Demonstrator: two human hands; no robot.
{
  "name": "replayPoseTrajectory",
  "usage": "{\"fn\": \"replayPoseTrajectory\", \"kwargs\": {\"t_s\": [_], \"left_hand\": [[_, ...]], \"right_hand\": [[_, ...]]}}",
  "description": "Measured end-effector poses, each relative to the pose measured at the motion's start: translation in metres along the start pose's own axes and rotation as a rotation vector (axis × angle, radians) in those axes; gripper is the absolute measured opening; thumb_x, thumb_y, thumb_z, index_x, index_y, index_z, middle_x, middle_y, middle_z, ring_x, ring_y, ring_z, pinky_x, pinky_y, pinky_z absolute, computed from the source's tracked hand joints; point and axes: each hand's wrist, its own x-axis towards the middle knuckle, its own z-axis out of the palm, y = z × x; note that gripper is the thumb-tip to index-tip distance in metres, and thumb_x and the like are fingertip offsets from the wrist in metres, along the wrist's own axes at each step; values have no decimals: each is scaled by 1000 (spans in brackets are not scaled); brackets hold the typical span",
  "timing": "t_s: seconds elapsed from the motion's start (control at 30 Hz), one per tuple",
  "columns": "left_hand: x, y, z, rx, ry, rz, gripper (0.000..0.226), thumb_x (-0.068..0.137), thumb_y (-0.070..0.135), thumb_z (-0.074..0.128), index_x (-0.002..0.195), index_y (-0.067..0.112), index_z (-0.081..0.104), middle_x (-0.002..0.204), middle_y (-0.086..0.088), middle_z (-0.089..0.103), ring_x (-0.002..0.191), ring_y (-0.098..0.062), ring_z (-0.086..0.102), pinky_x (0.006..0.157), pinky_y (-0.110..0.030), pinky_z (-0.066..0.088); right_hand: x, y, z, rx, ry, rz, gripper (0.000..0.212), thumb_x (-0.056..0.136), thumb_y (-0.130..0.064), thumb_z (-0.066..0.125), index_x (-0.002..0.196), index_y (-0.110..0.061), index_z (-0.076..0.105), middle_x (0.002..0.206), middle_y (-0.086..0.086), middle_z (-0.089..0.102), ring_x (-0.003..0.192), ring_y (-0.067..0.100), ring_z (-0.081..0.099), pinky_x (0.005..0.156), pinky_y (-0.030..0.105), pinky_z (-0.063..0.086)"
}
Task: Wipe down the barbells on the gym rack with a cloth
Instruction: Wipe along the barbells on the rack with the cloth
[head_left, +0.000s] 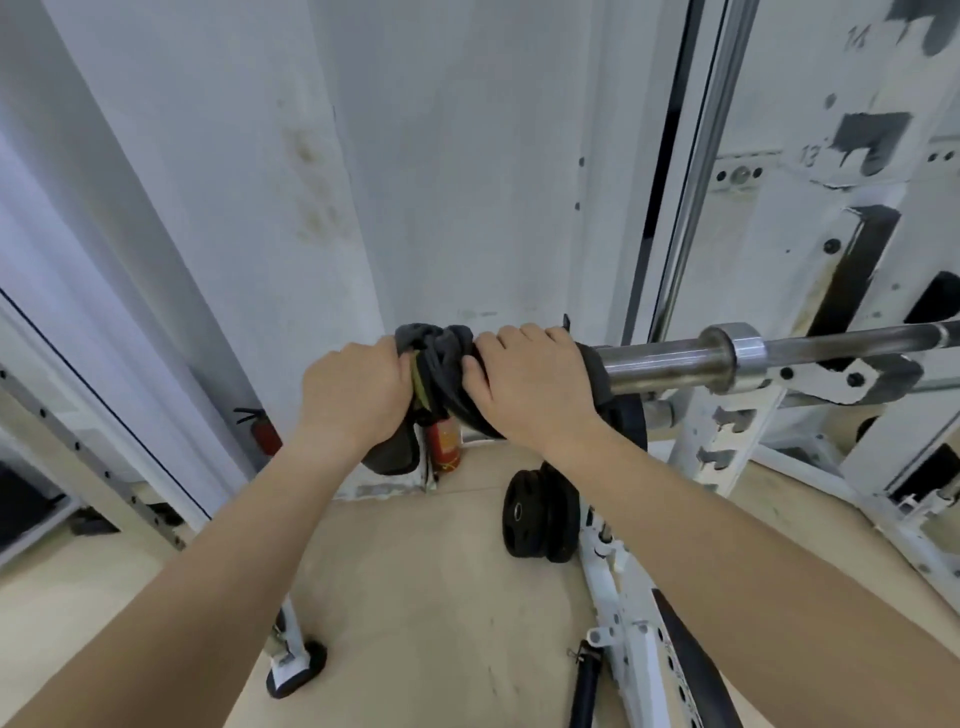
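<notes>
A: Status, left grip (353, 389)?
B: Curled round dark cloth (441, 358), at barbell (670, 358) end.
A: And right grip (530, 384)?
B: Clamped over same cloth, wrapped on bar sleeve. Barbell resting across rack (722, 447) hook, right side. Black plates (540, 514) beside rack.

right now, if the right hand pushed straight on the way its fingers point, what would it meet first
The right hand grips the cloth wrapped on the barbell, so that blocks it at once. Beyond lies the white wall, though depth is unclear.
</notes>
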Motion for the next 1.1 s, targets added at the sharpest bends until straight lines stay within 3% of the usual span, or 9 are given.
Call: {"fn": "replayPoseTrajectory", "kwargs": {"t_s": [0.17, 0.27, 0.43, 0.53, 0.63, 0.77, 0.83, 0.93, 1.1], "left_hand": [[30, 94, -5, -91, -106, 139, 40, 104, 34, 26, 90, 13, 57, 82, -8, 56, 69, -29, 48, 63, -35, 39], [35, 152, -2, -129, -28, 237, 30, 103, 29, 31, 83, 16, 48, 78, -4, 54, 66, -26, 46, 59, -33, 35], [25, 215, 2, -132, 95, 327, 19, 102, 27, 35, 86, 16, 37, 70, -3, 52, 54, -24, 41, 45, -28, 19], [31, 240, -3, -162, 91, 378, 20, 103, 28, 35, 92, 14, 46, 73, -4, 53, 57, -26, 42, 47, -31, 23], [50, 250, -10, -266, -125, 375, 31, 103, 32, 31, 98, 14, 55, 86, -7, 60, 70, -26, 51, 62, -36, 39], [90, 250, -24, -342, -623, 321, 41, 106, 34, 26, 119, 14, 59, 128, -13, 60, 102, -28, 54, 84, -34, 38], [97, 254, -27, -320, -714, 337, 43, 107, 30, 27, 130, 8, 56, 138, -14, 54, 118, -30, 52, 90, -34, 35], [86, 251, -20, -252, -513, 391, 34, 105, 27, 29, 101, 14, 61, 112, -10, 65, 92, -28, 58, 78, -36, 43], [40, 242, -2, -104, 66, 420, 16, 99, 24, 39, 84, 17, 39, 67, 1, 46, 56, -24, 44, 52, -31, 25]], "right_hand": [[-22, 115, -11, -153, -61, 127, 39, 99, -37, 30, 82, -17, 59, 72, 2, 62, 69, 29, 58, 68, 38, 36], [-26, 145, -17, -227, -3, 114, 22, 94, -22, 46, 76, -14, 55, 63, 4, 57, 59, 29, 56, 65, 35, 27], [-31, 178, -54, -206, 335, 454, 25, 104, -25, 39, 99, -12, 60, 87, 6, 64, 77, 31, 59, 67, 38, 33], [-46, 195, -46, -91, 238, 531, 31, 104, -29, 35, 114, -15, 60, 104, 7, 65, 92, 31, 61, 74, 40, 38], [-80, 196, -15, 86, 83, 384, 41, 103, -30, 33, 131, -11, 56, 118, 8, 65, 104, 29, 60, 87, 42, 45], [-105, 192, 4, 36, 240, 371, 43, 101, -27, 43, 137, -6, 53, 127, 16, 60, 110, 32, 58, 93, 44, 48], [-112, 189, 10, 0, 333, 317, 40, 102, -23, 45, 135, -4, 56, 128, 19, 59, 112, 34, 58, 95, 45, 48], [-100, 196, 2, -11, 301, 230, 37, 99, -20, 46, 130, -5, 60, 126, 15, 62, 113, 31, 58, 95, 44, 48], [-26, 218, -36, 219, -404, 317, 37, 102, -34, 33, 108, -13, 62, 101, 6, 62, 90, 29, 59, 76, 39, 47]]}}
